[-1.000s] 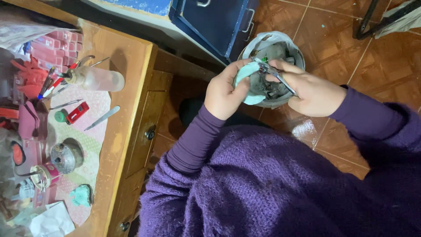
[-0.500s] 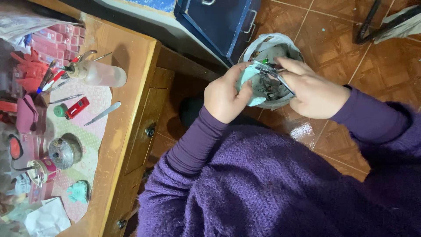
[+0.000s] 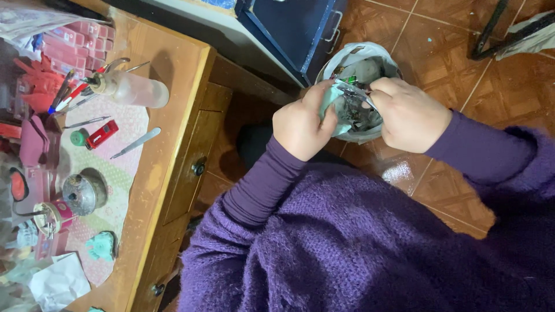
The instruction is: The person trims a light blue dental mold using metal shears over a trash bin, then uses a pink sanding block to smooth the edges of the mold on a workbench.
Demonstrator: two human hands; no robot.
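My left hand is closed around a pale green cloth. My right hand grips a thin metal tool whose tip lies against the cloth. Both hands are held close together above a small waste bin lined with a white bag, which stands on the brown tiled floor. Dark scraps lie inside the bin. My purple sleeves and sweater fill the lower part of the view.
A wooden desk with drawers stands to the left. On it lie a clear plastic bottle, a red lighter, a slim metal tool and a round metal pot. A blue case leans behind the bin.
Both hands stay over the bin with the cloth and tool. My right hand has shifted slightly, drawing the tool along the cloth.
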